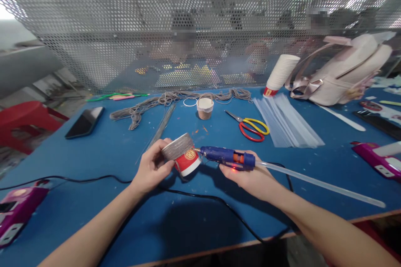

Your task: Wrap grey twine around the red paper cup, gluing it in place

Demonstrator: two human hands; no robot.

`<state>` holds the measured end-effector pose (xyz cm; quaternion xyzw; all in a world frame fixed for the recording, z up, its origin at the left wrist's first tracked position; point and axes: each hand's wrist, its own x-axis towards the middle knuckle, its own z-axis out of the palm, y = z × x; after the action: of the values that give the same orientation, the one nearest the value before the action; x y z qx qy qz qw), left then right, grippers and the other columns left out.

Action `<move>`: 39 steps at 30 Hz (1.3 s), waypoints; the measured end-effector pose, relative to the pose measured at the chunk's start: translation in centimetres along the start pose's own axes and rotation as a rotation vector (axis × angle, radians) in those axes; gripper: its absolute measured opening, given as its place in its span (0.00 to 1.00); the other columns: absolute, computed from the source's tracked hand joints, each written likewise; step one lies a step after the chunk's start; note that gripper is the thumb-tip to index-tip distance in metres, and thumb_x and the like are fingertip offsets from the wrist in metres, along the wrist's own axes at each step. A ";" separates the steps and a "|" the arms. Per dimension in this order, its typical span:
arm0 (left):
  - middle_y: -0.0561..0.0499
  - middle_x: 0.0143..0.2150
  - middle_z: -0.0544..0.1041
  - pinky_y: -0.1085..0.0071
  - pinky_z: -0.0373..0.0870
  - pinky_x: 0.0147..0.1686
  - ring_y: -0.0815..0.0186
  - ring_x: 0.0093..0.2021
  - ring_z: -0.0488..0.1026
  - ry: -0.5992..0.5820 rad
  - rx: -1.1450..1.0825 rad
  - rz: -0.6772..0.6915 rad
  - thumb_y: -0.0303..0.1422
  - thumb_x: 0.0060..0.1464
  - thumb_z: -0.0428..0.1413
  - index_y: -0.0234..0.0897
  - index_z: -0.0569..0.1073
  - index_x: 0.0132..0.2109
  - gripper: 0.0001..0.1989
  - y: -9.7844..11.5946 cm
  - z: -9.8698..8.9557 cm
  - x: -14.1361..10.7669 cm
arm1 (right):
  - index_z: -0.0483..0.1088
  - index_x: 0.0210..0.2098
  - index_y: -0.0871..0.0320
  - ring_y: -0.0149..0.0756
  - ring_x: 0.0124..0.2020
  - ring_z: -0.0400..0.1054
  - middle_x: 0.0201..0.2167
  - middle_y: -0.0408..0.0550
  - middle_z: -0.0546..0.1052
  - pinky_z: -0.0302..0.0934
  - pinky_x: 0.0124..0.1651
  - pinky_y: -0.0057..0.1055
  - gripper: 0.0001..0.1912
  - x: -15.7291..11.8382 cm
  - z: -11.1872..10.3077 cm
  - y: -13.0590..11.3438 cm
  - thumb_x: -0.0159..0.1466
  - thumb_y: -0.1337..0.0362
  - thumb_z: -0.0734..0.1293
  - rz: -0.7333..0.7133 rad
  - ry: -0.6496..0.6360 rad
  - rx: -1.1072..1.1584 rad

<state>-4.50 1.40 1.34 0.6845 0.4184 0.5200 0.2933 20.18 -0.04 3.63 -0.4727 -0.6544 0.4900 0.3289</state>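
My left hand (156, 164) is closed around a red paper cup (189, 161), which lies tilted with its white-edged end toward the lower right. Grey cord (178, 147) is wound round the cup's other half, and the gold emblem stays partly uncovered. In my right hand (250, 177) is a blue hot glue gun (219, 155), gripped with its nozzle tip at the cup, close by the cord's edge. Whether the tip touches cannot be made out. A long clear glue stick (322, 183) sticks out of the gun's back. A red light glows on the gun.
Behind the cup are a small cup-shaped container (204, 109), a bundle of grey cord (169, 98) and scissors (247, 125). Clear plastic strips (286, 121), stacked paper cups (283, 71) and a backpack (341, 71) stand right. A phone (85, 122) lies left; a black cable (200, 196) crosses the table.
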 end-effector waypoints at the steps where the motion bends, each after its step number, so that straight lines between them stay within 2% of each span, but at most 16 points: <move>1: 0.52 0.28 0.68 0.70 0.67 0.27 0.66 0.28 0.67 0.000 0.004 0.007 0.30 0.44 0.56 0.39 0.66 0.30 0.05 0.0 0.0 0.0 | 0.57 0.19 0.57 0.24 0.19 0.50 0.16 0.36 0.58 0.48 0.21 0.23 0.11 0.0 0.0 -0.1 0.54 0.66 0.64 -0.005 0.003 -0.005; 7: 0.53 0.27 0.68 0.72 0.66 0.29 0.67 0.28 0.67 -0.037 0.053 0.093 0.27 0.45 0.55 0.38 0.66 0.30 0.04 0.3 0.4 0.1 | 0.57 0.18 0.57 0.25 0.20 0.52 0.17 0.37 0.59 0.49 0.23 0.24 0.12 -0.3 0.6 -0.4 0.54 0.67 0.64 -0.095 0.039 -0.103; 11: 0.53 0.27 0.68 0.71 0.66 0.30 0.67 0.29 0.66 -0.023 0.118 0.067 0.28 0.44 0.54 0.38 0.65 0.30 0.04 0.4 0.7 0.1 | 0.57 0.18 0.57 0.25 0.19 0.54 0.18 0.38 0.61 0.50 0.25 0.24 0.12 -0.5 1.2 0.3 0.53 0.70 0.65 -0.270 0.069 -0.169; 13: 0.53 0.27 0.68 0.71 0.65 0.31 0.67 0.30 0.66 -0.025 0.139 0.047 0.29 0.44 0.54 0.38 0.65 0.30 0.04 0.5 0.7 0.0 | 0.56 0.17 0.57 0.24 0.19 0.54 0.17 0.37 0.61 0.51 0.25 0.24 0.12 -0.5 1.3 0.4 0.52 0.70 0.65 -0.307 0.073 -0.169; 21: 0.53 0.28 0.68 0.72 0.64 0.28 0.67 0.28 0.65 -0.020 0.062 -0.025 0.33 0.43 0.56 0.39 0.63 0.28 0.07 0.4 0.4 0.0 | 0.57 0.18 0.57 0.25 0.19 0.51 0.16 0.37 0.58 0.48 0.21 0.24 0.11 -0.1 0.3 0.0 0.53 0.65 0.64 -0.055 0.044 -0.073; 28: 0.54 0.27 0.67 0.72 0.63 0.27 0.68 0.27 0.64 0.028 -0.014 -0.150 0.34 0.40 0.58 0.39 0.64 0.28 0.09 0.0 0.1 -0.3 | 0.58 0.19 0.56 0.25 0.16 0.53 0.14 0.36 0.60 0.50 0.20 0.25 0.12 0.4 -0.3 0.0 0.55 0.63 0.64 0.009 0.035 -0.064; 31: 0.55 0.26 0.66 0.74 0.60 0.25 0.70 0.25 0.61 0.077 -0.071 -0.232 0.36 0.40 0.58 0.39 0.64 0.29 0.11 -0.6 0.0 -0.5 | 0.60 0.21 0.56 0.26 0.18 0.56 0.17 0.38 0.63 0.53 0.22 0.25 0.10 0.5 -0.6 0.1 0.57 0.63 0.64 -0.122 0.045 -0.090; 36: 0.57 0.25 0.65 0.75 0.59 0.26 0.71 0.25 0.62 0.122 -0.147 -0.315 0.36 0.41 0.59 0.38 0.65 0.30 0.11 -1.4 0.0 -0.4 | 0.62 0.31 0.56 0.31 0.28 0.64 0.29 0.45 0.69 0.60 0.32 0.27 0.04 1.1 -1.2 0.9 0.58 0.68 0.64 -0.644 0.072 -0.263; 39: 0.58 0.24 0.65 0.75 0.60 0.26 0.71 0.25 0.62 0.118 -0.128 -0.343 0.36 0.40 0.59 0.38 0.65 0.29 0.11 -1.3 0.1 -0.2 | 0.60 0.40 0.56 0.35 0.33 0.64 0.35 0.50 0.69 0.62 0.34 0.30 0.12 1.6 -2.1 1.6 0.56 0.69 0.64 -0.835 0.060 -0.373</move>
<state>-4.73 1.87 0.18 0.5516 0.5115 0.5271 0.3954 22.00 2.32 2.68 -0.2338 -0.8561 0.1753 0.4264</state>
